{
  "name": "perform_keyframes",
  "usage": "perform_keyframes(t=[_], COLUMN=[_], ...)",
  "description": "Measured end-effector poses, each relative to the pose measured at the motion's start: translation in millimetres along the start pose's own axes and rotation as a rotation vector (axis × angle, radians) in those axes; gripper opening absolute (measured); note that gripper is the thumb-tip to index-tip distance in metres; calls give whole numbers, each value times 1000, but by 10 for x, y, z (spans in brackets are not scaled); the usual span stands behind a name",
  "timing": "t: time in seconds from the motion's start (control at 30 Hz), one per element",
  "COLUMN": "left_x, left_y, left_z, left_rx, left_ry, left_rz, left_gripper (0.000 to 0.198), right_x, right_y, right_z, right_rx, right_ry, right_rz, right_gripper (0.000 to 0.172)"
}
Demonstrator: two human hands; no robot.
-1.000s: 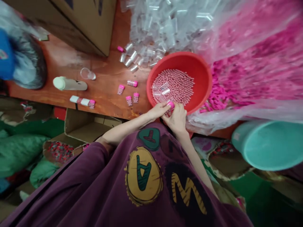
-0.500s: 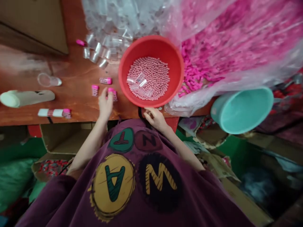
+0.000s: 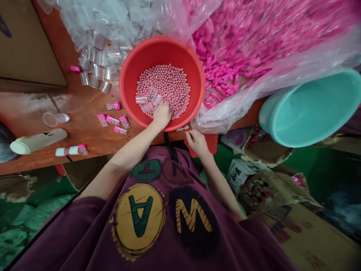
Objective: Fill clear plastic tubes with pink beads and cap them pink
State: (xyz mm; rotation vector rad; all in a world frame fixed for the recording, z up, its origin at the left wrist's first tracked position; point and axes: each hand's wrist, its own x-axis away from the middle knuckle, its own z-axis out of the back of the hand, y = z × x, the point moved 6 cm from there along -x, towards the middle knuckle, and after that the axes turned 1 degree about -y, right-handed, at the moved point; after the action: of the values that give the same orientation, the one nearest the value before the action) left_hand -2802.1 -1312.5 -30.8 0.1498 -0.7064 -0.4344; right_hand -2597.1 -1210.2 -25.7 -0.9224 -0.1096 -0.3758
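My left hand (image 3: 163,114) reaches into the red bowl (image 3: 124,79). Its fingers are curled down at the pink beads (image 3: 166,81), partly out of sight, so what they grip cannot be made out. Just beyond these fingers, small clear plastic tubes (image 3: 141,100) lie on the beads. My right hand (image 3: 196,142) is at the table's front edge, right of the bowl's near rim. Its thumb and forefinger are apart, with nothing visible between them. Left of the bowl lie several bead-filled bottles with pink caps (image 3: 113,106).
Many clear empty tubes (image 3: 98,71) are heaped behind the bowl. A plastic bag (image 3: 237,113) spills pink caps (image 3: 222,75) at the right. Beyond it stands a teal basin (image 3: 310,113). A white bottle (image 3: 39,141) and cardboard box (image 3: 28,45) are at the left.
My left hand has gone from the capped bottles into the red bowl. One more filled bottle shows in that group. My right hand has shifted rightward off the bowl's rim. The view has turned.
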Motion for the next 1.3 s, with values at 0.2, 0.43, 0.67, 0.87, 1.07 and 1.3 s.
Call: perform_keyframes(t=[0.2,0.43,0.67,0.87,1.07,1.3], left_x=[-35,-126,-509,-553,-409,56], left_y=[-17,51,339,469,34,-25], left_z=[53,332,285,-170,-62,213], left_rx=[221,22,-256,32,809,1311], left_ry=[117,141,-20,-133,-62,-380], left_rz=[-188,-366,-475,-543,-449,-489], left_gripper=[48,44,44,43,49,59], right_x=[-281,-715,-755,-758,-792,-955], right_y=[-241,-588,-589,-561,-595,-499], right_z=[381,163,-69,-20,229,367], right_rx=[-147,175,304,265,-91,-536], right_ry=[305,271,182,188,377,460], right_rz=[32,339,342,265,106,-22], right_gripper=[32,23,26,28,40,28])
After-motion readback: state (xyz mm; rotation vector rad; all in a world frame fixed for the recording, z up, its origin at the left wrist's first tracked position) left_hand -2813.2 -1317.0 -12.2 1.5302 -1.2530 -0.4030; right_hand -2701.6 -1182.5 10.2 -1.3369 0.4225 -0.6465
